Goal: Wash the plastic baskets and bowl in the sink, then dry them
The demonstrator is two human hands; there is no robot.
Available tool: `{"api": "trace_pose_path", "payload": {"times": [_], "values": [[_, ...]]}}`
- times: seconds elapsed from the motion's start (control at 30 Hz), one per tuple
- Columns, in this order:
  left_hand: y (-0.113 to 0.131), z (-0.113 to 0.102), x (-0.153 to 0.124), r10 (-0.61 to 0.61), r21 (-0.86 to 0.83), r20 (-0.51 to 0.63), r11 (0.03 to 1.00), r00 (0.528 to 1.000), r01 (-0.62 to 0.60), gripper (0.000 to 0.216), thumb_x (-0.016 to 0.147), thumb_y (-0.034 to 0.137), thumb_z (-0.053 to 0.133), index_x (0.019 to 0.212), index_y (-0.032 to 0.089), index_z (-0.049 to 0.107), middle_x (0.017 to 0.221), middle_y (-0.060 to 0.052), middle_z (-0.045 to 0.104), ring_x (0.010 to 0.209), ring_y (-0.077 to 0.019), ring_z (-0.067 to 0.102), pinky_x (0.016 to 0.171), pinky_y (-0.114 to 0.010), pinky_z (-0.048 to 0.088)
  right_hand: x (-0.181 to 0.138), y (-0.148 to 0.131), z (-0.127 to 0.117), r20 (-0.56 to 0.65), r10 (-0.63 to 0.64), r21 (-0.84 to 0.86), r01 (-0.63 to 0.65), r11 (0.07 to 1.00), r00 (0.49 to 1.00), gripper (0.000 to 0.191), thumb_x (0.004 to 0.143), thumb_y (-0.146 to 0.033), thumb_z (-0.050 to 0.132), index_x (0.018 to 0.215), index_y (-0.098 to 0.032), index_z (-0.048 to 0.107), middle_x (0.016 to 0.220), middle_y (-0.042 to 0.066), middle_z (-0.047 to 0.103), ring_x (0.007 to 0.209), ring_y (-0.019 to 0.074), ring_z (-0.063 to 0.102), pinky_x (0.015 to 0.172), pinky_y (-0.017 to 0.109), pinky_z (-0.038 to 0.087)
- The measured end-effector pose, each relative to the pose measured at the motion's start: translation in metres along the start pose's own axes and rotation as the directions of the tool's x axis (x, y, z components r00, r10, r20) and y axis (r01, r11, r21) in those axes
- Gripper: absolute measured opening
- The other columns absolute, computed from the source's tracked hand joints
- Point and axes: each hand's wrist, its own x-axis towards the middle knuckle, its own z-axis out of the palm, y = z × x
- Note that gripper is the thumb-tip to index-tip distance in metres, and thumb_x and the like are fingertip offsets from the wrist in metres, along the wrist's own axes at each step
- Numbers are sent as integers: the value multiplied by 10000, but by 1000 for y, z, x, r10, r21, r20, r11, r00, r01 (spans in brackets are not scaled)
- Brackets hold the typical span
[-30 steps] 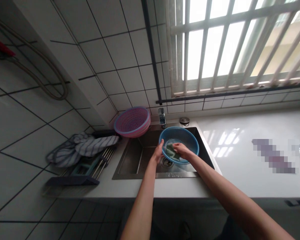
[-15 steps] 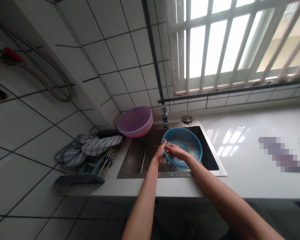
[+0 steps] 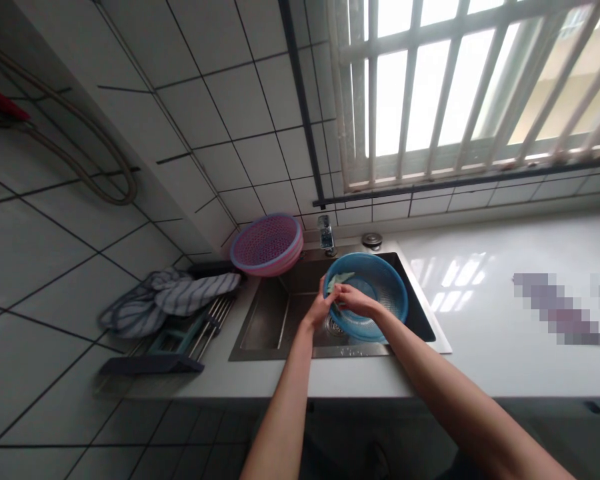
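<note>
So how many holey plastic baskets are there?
2. The blue basket is over the sink, its rim in the left hand, the right hand holding a cloth to it. The pink basket sits at the sink's back left corner; another may be nested under it.

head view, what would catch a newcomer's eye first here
The blue basket, tilted over the sink in the middle, with the left hand gripping its left rim and the right hand holding a pale cloth against that rim. Next comes the pink basket at the sink's back left corner, then the bright barred window above the white counter.
</note>
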Motion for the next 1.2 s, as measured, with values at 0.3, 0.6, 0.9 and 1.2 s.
{"api": "trace_pose_path", "payload": {"times": [0.3,0.6,0.9,1.2], "values": [[0,2,-6,-120,-118,50,985,991,126,867,775,563,918,1462,254,490,1389,-162,670,1151,-280,715,1035,-441,567,4,-11,-19,-275,-51,191,107,976,960,450,741,-593,832,907,-245,599,908,-5,644,860,169,580,724,266,473],[-8,-6,2,-226,-224,-102,954,969,199,823,786,709,844,1417,214,659,1204,-145,786,1129,-340,761,951,-455,625,-2,10,11,100,56,-3,-56,998,993,464,748,-586,874,975,-213,716,857,3,653,745,136,543,684,271,447],[-16,3,6,-41,-90,-4,995,999,40,786,854,762,749,1442,244,687,1624,-126,570,1566,-341,448,1334,-490,281,5,2,-9,-463,-147,58,195,979,874,382,799,-598,733,906,-251,613,895,10,634,818,183,568,702,284,490],[-19,-3,5,-77,-2,-73,997,994,77,826,881,820,656,1436,208,662,1523,-157,649,1468,-347,555,1276,-489,376,-2,8,4,-3,-27,29,27,999,1000,407,746,-546,860,915,-205,716,858,22,687,767,172,616,706,306,523]]}}
